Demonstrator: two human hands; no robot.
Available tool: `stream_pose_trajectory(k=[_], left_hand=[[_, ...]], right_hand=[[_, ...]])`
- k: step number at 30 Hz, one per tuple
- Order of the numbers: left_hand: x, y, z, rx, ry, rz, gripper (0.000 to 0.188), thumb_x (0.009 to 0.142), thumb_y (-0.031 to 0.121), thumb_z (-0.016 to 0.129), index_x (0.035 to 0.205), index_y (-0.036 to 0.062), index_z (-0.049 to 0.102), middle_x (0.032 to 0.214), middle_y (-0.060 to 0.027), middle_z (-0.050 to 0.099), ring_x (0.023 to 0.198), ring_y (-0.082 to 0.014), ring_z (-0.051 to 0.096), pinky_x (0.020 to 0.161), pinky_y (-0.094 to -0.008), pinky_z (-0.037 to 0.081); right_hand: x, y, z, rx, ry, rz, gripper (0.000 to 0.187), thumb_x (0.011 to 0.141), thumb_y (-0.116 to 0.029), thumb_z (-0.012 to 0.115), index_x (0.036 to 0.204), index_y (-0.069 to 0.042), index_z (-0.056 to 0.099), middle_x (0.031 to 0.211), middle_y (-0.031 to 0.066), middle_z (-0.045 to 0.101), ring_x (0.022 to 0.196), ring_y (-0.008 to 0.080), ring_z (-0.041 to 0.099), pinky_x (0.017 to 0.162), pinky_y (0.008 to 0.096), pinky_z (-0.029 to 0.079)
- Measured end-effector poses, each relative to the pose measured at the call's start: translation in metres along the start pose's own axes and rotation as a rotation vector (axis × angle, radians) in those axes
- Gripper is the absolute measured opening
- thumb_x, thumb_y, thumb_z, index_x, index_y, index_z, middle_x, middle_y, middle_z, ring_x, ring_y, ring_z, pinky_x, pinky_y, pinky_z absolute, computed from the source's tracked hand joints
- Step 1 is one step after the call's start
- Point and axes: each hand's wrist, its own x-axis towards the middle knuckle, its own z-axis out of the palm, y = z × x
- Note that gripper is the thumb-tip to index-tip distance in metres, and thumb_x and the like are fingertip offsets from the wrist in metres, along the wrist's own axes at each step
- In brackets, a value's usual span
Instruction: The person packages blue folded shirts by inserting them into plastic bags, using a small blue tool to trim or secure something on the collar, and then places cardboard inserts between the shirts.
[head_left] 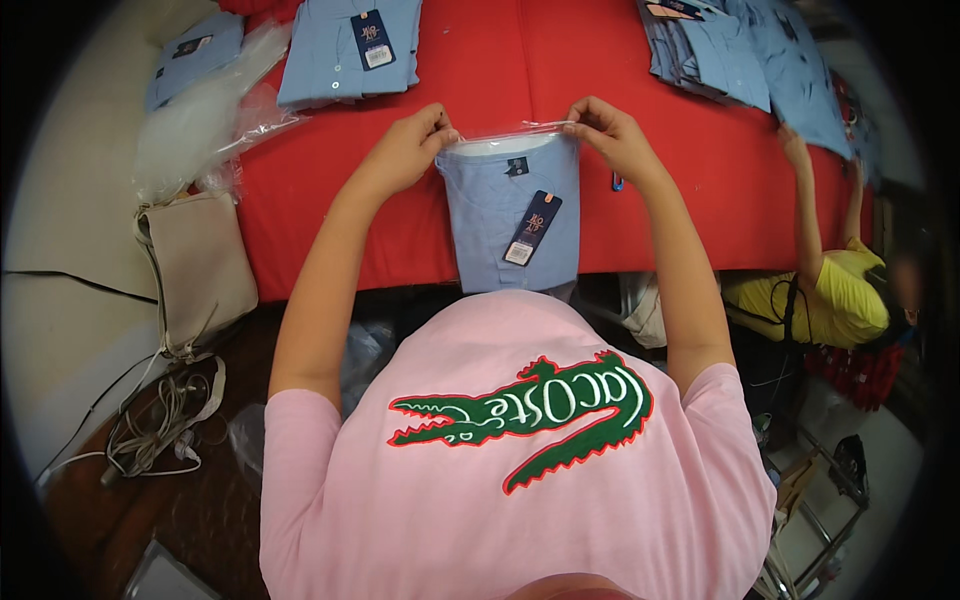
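The folded light-blue cloth shirt is inside a clear plastic bag, at the near edge of the red cloth-covered table. At its eleven o'clock my left hand, and at one o'clock my right hand, pinch the bag's upper corners. Farther, at half past ten, lies another folded light-blue shirt.

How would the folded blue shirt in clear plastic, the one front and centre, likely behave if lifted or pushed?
The folded blue shirt would probably sag if lifted by one end, being soft cloth. Its clear plastic looks thin and glossy, so it may slip or crinkle. Rolling seems unlikely, given its flat, folded shape.
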Motion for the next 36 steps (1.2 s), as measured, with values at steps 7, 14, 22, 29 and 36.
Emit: stream_pose_trajectory(k=[7,14,22,29,36], left_hand=[[-0.024,0.174,-0.071,0.391,0.52,0.699,0.005,0.104,0.009,0.066,0.104,0.0041,0.064,0.104,-0.0067,0.077,0.087,-0.0223,0.071,0.078,-0.0349,0.054],[-0.058,0.16,-0.033,0.517,0.537,0.881,0.011,0.093,0.003,0.076,0.098,0.005,0.066,0.104,-0.0069,0.077,0.088,-0.0281,0.07,0.082,-0.04,0.056],[-0.102,0.011,0.043,0.381,-0.151,0.249,0.015,0.096,0.016,0.074,0.105,0.0055,0.069,0.111,-0.0106,0.074,0.102,-0.0337,0.069,0.1,-0.0454,0.052],[-0.005,0.004,0.08,0.452,0.141,0.492,0.048,0.095,0.013,0.074,0.141,0.0119,0.062,0.153,-0.0091,0.057,0.141,-0.0341,0.055,0.118,-0.0501,0.043],[0.083,-0.012,0.134,0.862,0.089,0.639,0.07,0.101,0.039,0.067,0.166,0.0319,0.041,0.178,-0.0045,0.029,0.162,-0.0299,0.03,0.131,-0.0565,0.025]], right_hand=[[-0.04,-0.167,-0.075,-0.08,0.466,-0.621,0.011,0.097,0.003,0.073,0.105,-0.004,0.071,0.098,-0.0003,0.077,0.099,0.0094,0.068,0.085,0.0278,0.055],[-0.093,-0.148,-0.062,-0.562,0.529,-0.72,0.021,0.081,0.003,0.081,0.097,-0.007,0.072,0.089,0.004,0.076,0.087,0.0231,0.071,0.08,0.0361,0.055],[-0.177,0.008,0.049,-0.58,0.114,-0.107,0.015,0.088,-0.017,0.078,0.098,-0.01,0.069,0.083,0.0067,0.069,0.086,0.0301,0.067,0.084,0.0443,0.051],[-0.113,0.012,0.089,-0.6,0.349,-0.35,0.019,0.087,-0.014,0.077,0.104,-0.008,0.07,0.106,0.0098,0.069,0.106,0.0332,0.065,0.096,0.0466,0.05],[-0.084,0.048,0.124,-0.738,0.341,-0.407,0.011,0.085,-0.011,0.074,0.094,-0.007,0.069,0.094,0.0066,0.065,0.093,0.0275,0.065,0.085,0.0416,0.054]])
